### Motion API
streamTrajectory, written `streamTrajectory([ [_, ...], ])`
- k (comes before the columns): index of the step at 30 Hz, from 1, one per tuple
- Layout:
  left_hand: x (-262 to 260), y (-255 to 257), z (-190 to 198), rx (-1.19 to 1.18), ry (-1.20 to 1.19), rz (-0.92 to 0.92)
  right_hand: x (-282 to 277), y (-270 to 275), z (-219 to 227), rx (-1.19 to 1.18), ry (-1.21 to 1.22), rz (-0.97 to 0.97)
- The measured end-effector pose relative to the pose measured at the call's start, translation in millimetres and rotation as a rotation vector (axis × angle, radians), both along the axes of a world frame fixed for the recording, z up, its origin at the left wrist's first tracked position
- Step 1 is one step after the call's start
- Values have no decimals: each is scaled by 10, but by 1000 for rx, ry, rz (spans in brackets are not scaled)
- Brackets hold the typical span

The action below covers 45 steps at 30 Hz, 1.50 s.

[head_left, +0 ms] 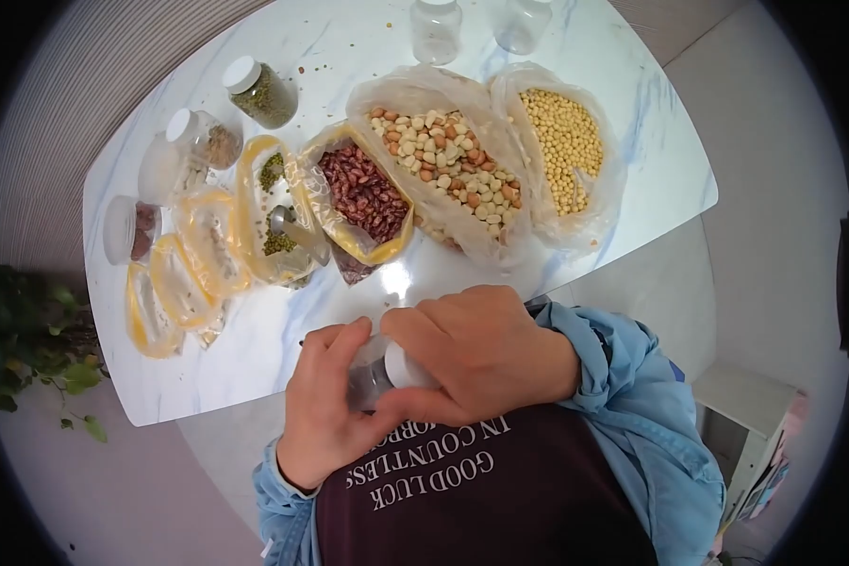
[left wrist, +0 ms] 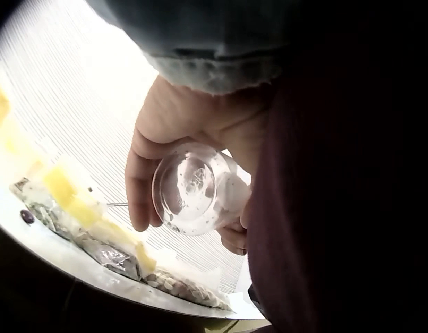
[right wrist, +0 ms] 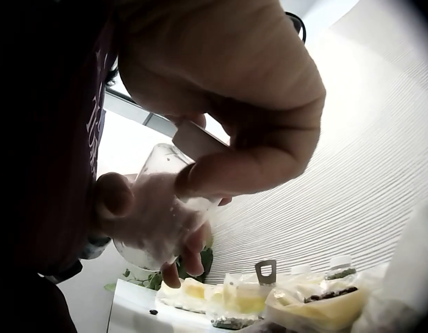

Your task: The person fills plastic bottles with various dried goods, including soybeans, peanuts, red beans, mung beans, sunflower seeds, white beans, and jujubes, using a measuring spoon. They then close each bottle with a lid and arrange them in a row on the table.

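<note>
The person stands at the near side of the table (head_left: pixel 665 179) with a clear jar (head_left: pixel 368 379) held in front of the shirt (head_left: pixel 509 491), directly between the two hands. The left hand (head_left: pixel 323 401) wraps its curled fingers and thumb round the jar's body. The right hand (head_left: pixel 476 354) grips the white lid (head_left: pixel 407 366), fingers bent over it and thumb against its side. So the jar's long axis runs from one hand to the other: base toward the left, lid toward the right. It leans rather than stands straight, and from the right wrist the lid end sits higher than the base. The right hand is nearer the mouth, the left nearer the base. The lid is at the mouth, but I can't tell how tightly it sits.

Beyond the hands, apart from them, lie the red beans (head_left: pixel 363 193) in their bag, with a scoop (head_left: pixel 302 232) in the bag to the left.
</note>
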<state>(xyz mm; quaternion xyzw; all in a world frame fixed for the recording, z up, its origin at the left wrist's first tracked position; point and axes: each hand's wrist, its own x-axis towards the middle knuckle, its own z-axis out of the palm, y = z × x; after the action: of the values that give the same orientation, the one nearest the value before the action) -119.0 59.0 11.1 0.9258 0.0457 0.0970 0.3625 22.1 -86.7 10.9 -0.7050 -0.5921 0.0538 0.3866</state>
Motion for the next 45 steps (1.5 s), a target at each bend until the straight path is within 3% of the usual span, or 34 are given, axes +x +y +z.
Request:
streamTrajectory([
  [8, 33, 34, -32, -56, -28, -94, -12, 4, -41, 172, -30, 37],
  [12, 86, 124, -20, -260, 25, -288, 44, -27, -31, 234, -61, 227],
  [15, 78, 130, 11, -286, 45, -269, 25, 31, -74, 372, 22, 216],
  [18, 33, 153, -48, -230, 94, -124, 50, 79, -100, 388, 105, 161],
  [24, 49, 149, -110, -267, 71, -143, 92, -64, -19, -56, 124, 163],
  [27, 57, 142, -117, -243, 100, -141, 117, 5, -67, 170, 156, 188],
  [30, 76, 144, -84, -242, 110, -141, 153, 17, -1, 143, 174, 150],
  [33, 96, 137, -70, -238, 100, -149, 92, -43, -41, -51, 97, 139],
  [42, 77, 160, -88, -226, 112, -146, 111, 47, -24, 166, 142, 153],
  [45, 75, 180, -52, -238, 105, -136, 157, -8, 20, 43, 147, 172],
])
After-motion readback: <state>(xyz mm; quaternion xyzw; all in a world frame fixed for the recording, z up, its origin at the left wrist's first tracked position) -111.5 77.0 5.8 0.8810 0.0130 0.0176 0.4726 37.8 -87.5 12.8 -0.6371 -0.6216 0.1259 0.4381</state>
